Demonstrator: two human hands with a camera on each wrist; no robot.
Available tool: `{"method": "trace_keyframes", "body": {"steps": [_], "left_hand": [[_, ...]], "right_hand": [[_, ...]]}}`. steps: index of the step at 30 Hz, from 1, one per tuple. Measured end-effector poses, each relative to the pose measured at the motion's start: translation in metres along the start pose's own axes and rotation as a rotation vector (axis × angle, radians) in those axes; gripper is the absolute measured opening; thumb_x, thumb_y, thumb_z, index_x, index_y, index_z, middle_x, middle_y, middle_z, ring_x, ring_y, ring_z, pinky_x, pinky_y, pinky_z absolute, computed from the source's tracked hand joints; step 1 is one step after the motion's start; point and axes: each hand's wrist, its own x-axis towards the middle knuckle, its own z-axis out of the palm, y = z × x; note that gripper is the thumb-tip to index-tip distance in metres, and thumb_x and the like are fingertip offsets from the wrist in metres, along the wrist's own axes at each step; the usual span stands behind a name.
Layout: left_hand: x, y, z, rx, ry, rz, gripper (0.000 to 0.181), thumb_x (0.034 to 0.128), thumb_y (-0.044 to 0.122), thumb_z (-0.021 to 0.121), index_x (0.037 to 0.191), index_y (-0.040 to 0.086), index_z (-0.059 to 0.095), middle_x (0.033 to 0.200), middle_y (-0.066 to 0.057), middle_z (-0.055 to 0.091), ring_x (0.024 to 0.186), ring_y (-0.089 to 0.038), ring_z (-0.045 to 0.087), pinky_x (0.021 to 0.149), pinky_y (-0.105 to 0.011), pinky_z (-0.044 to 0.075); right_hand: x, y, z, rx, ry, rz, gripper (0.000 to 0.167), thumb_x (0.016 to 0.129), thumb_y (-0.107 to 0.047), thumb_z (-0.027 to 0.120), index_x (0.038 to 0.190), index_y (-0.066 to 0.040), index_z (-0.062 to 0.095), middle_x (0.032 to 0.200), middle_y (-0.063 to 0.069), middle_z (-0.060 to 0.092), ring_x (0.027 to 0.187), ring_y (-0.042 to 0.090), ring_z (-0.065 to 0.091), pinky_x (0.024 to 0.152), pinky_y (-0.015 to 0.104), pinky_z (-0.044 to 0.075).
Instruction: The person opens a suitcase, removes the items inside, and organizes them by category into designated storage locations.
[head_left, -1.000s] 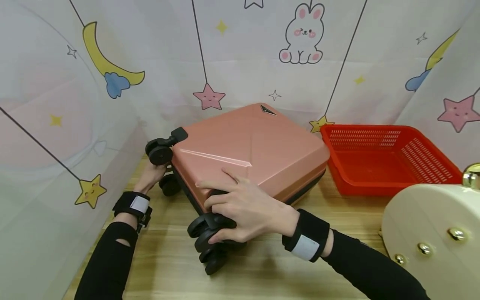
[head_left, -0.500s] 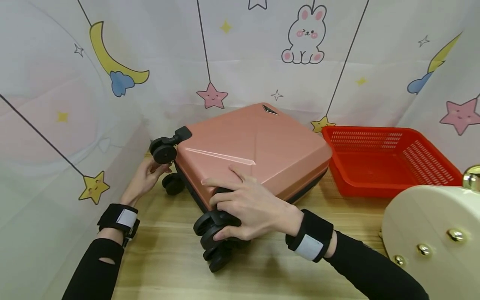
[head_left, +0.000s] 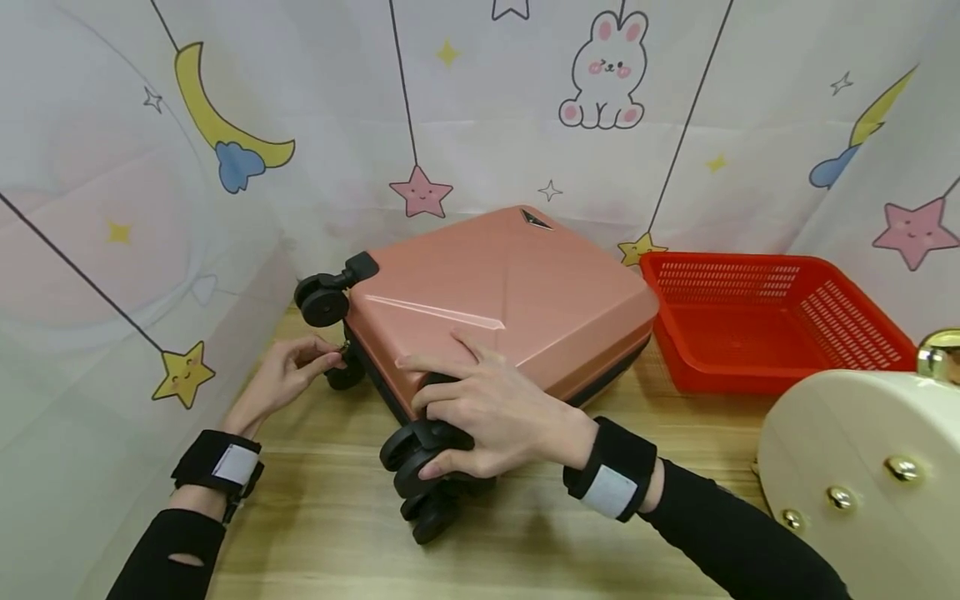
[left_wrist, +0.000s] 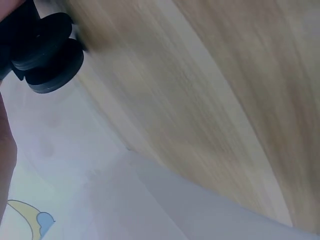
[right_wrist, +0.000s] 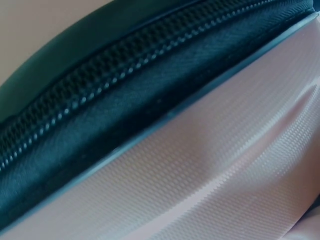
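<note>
A pink hard-shell suitcase (head_left: 510,275) lies on its side at an angle on the wooden table, its black wheels (head_left: 431,467) toward the person. My right hand (head_left: 495,412) grips its near corner, the thumb by a wheel and the other fingers spread over the shell. At its left edge, my left hand (head_left: 288,375) pinches a small brass-coloured zipper pull (head_left: 343,348) between thumb and index finger. In the left wrist view, a pair of wheels (left_wrist: 47,55) shows at upper left. A black zipper (right_wrist: 125,75) runs along the shell in the right wrist view.
A red plastic basket (head_left: 780,329) stands right of the suitcase. A cream rounded case with gold studs (head_left: 855,467) is at the near right. Printed cloth (head_left: 495,108) hangs behind and along the left side of the wooden table (head_left: 322,517).
My left hand has moved from behind the far-left wheel toward the person along the suitcase's edge, and now shows fully. My right hand and the suitcase stay nearly still.
</note>
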Motion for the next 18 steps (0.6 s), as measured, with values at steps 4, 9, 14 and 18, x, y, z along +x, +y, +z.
{"method": "trace_keyframes", "body": {"steps": [4, 9, 14, 18], "left_hand": [[-0.004, 0.006, 0.001, -0.003, -0.058, -0.002, 0.012, 0.0949, 0.003, 0.066, 0.102, -0.001, 0.075, 0.093, -0.018, 0.076, 0.081, -0.002, 0.071, 0.068, -0.018, 0.052], [-0.006, 0.013, 0.004, -0.033, -0.135, 0.01, 0.012, 0.0948, 0.002, 0.065, 0.103, -0.002, 0.074, 0.095, -0.017, 0.076, 0.084, 0.001, 0.07, 0.072, -0.02, 0.055], [-0.008, 0.018, 0.007, -0.075, -0.179, 0.036, 0.01, 0.094, 0.001, 0.066, 0.1, -0.001, 0.073, 0.091, -0.006, 0.076, 0.083, -0.002, 0.07, 0.073, -0.02, 0.056], [-0.01, 0.022, 0.009, -0.081, -0.203, 0.034, 0.009, 0.0944, 0.001, 0.065, 0.098, 0.004, 0.074, 0.092, 0.012, 0.073, 0.085, -0.003, 0.069, 0.074, -0.02, 0.055]], "right_hand": [[0.001, -0.001, 0.001, -0.014, 0.001, -0.002, 0.051, 0.088, -0.07, 0.059, 0.087, -0.021, 0.072, 0.114, -0.016, 0.07, 0.15, 0.013, 0.035, 0.122, 0.065, 0.018], [0.001, -0.001, 0.0, 0.004, -0.011, 0.012, 0.05, 0.087, -0.069, 0.061, 0.091, -0.021, 0.074, 0.116, -0.014, 0.071, 0.151, 0.014, 0.034, 0.123, 0.065, 0.017], [0.002, -0.002, 0.0, 0.023, -0.014, 0.017, 0.048, 0.087, -0.067, 0.063, 0.091, -0.02, 0.074, 0.115, -0.013, 0.072, 0.151, 0.015, 0.035, 0.123, 0.065, 0.015], [0.003, -0.002, 0.0, 0.023, -0.016, 0.024, 0.049, 0.087, -0.067, 0.063, 0.092, -0.02, 0.075, 0.114, -0.013, 0.072, 0.151, 0.015, 0.035, 0.123, 0.064, 0.015]]}}
